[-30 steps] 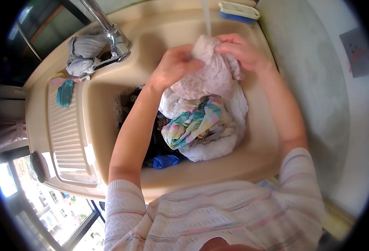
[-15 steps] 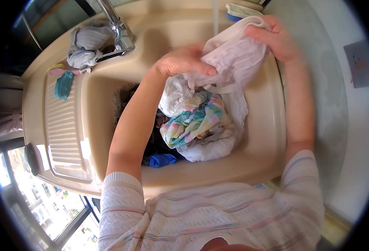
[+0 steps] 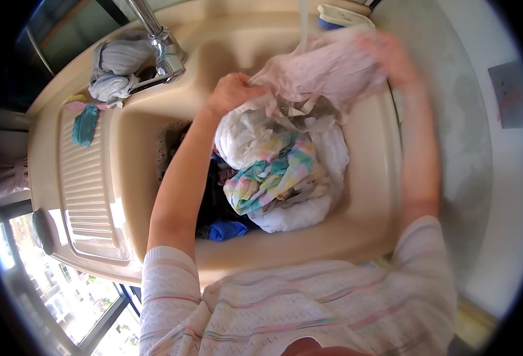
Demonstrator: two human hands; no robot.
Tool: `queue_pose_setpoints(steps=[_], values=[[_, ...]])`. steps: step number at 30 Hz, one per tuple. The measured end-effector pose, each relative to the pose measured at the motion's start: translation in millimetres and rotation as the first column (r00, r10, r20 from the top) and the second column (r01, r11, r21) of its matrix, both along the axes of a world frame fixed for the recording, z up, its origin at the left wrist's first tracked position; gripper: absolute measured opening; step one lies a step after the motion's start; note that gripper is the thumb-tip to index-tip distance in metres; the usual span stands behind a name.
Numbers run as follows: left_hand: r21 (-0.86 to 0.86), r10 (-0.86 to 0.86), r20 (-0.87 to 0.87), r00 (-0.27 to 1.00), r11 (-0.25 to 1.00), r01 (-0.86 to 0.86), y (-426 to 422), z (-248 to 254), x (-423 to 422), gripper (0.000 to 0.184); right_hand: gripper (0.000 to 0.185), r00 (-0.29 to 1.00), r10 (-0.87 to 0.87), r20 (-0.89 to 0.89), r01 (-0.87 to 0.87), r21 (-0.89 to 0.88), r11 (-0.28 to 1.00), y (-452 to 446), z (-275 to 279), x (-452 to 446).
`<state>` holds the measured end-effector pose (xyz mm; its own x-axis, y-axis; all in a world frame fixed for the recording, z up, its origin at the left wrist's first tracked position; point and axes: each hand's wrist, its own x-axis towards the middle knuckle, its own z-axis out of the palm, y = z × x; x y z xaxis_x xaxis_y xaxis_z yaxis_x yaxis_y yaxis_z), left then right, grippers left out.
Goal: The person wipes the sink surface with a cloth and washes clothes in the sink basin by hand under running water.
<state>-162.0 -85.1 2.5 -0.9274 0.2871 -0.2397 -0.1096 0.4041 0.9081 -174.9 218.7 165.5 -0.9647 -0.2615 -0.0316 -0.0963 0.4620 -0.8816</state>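
Observation:
A wet pale pink garment stretches between my two hands over the basin. My left hand is closed on its left end. My right hand, blurred by motion, grips its right end. A stream of water runs down onto the cloth. Just below lies a pile of laundry: a bunched white cloth, a multicoloured checked cloth and another white piece. Dark clothes and a bright blue cloth lie to the left of the pile, partly hidden by my left forearm.
The beige sink has a ribbed drainboard at left, holding a teal cloth. A chrome faucet stands at the back beside bunched grey cloths. At the back right rim sits a brush.
The pink garment has been spread wider and now lies under the water stream. My left hand has moved left and closed on its end; my right hand has shifted slightly.

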Motion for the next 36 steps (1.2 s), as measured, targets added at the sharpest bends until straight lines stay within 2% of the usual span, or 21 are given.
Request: queue_pose_setpoints(steps=[1,2,4,5,6,7,9,12,14,16,17,18,21,22,24,26,27,29,33,34,36], values=[[-0.155,0.005,-0.038,0.999,0.988,-0.011,8,-3,3,0.039,0.025,0.999,0.04,-0.034,-0.036,0.103,0.994,-8,-38,-6],[-0.307,0.004,-0.075,0.997,0.951,-0.027,16,-6,6,0.04,0.026,0.997,0.034,0.074,-0.041,0.093,0.995,-13,-89,-11],[-0.516,-0.063,-0.08,0.995,0.856,0.013,27,-20,17,0.046,0.023,0.995,0.095,0.038,-0.09,-0.105,0.99,-23,-211,-8],[-0.586,-0.087,-0.105,0.991,0.81,0.009,32,-34,20,0.044,0.022,0.992,0.064,-0.107,-0.033,0.275,0.961,-35,-234,3],[-0.653,-0.113,-0.126,0.985,0.758,0.003,37,-52,24,0.043,0.025,0.997,-0.006,-0.082,0.045,0.483,0.874,-46,-251,18],[-0.713,-0.144,-0.144,0.979,0.701,-0.002,40,-66,27,0.041,0.028,1.0,-0.004,-0.026,0.014,0.41,0.912,-45,-287,17],[-0.67,-0.104,-0.099,0.99,0.742,0.011,42,-71,22,0.036,0.026,0.988,0.011,0.151,-0.082,0.474,0.877,-44,-286,16],[-0.592,-0.055,-0.153,0.987,0.805,-0.047,27,-44,17,0.032,0.023,0.995,0.057,0.081,-0.084,0.395,0.915,-29,-242,8],[-0.565,-0.036,-0.221,0.975,0.819,-0.098,13,-20,18,0.031,0.024,0.956,-0.132,0.262,0.142,-0.019,0.99,-12,-208,1],[-0.625,0.016,-0.23,0.973,0.764,-0.16,3,-15,16,0.031,0.026,0.963,-0.124,0.238,0.184,-0.252,0.95,-20,-107,32],[-0.653,0.042,-0.239,0.97,0.732,-0.193,1,-11,15,0.03,0.026,0.977,-0.12,0.178,0.172,-0.313,0.934,-12,-99,33],[-0.68,0.059,-0.236,0.97,0.703,-0.208,3,-6,15,0.03,0.025,0.997,-0.041,0.064,0.059,-0.298,0.953,-4,-82,36],[-0.689,0.135,-0.164,0.977,0.693,-0.212,8,12,11,0.03,0.024,0.991,0.105,0.088,-0.082,-0.24,0.967,-3,-45,59],[-0.625,0.154,-0.171,0.973,0.746,-0.228,6,11,6,0.028,0.021,0.98,0.168,0.104,-0.137,-0.254,0.957,-3,-45,69],[-0.486,0.194,-0.175,0.965,0.836,-0.256,-2,-1,-3,0.025,0.019,0.857,0.468,0.215,-0.443,-0.159,0.883,-14,-36,85],[0.074,0.253,0.128,0.959,0.962,-0.264,-3,-17,-9,0.02,0.019,0.671,0.679,0.298,-0.674,-0.138,0.726,-27,-58,98],[0.351,0.206,0.28,0.938,0.887,-0.299,-2,-22,-10,0.018,0.019,0.591,0.71,0.383,-0.72,-0.145,0.678,-36,-70,100],[0.578,0.047,0.323,0.945,0.781,-0.236,7,-17,-2,0.014,0.018,0.411,0.735,0.54,-0.798,-0.177,0.576,-50,-86,103],[0.774,-0.379,0.203,0.903,0.626,0.089,21,5,15,0.009,0.022,0.762,0.646,0.046,-0.647,0.053,0.76,-45,-86,77],[0.778,-0.461,0.152,0.874,0.602,0.182,26,9,18,0.006,0.022,0.802,0.58,-0.142,-0.567,0.125,0.814,-41,-88,67],[0.757,-0.509,0.098,0.855,0.595,0.268,33,20,23,0.004,0.022,0.836,0.507,-0.212,-0.5,0.09,0.862,-38,-90,55]])
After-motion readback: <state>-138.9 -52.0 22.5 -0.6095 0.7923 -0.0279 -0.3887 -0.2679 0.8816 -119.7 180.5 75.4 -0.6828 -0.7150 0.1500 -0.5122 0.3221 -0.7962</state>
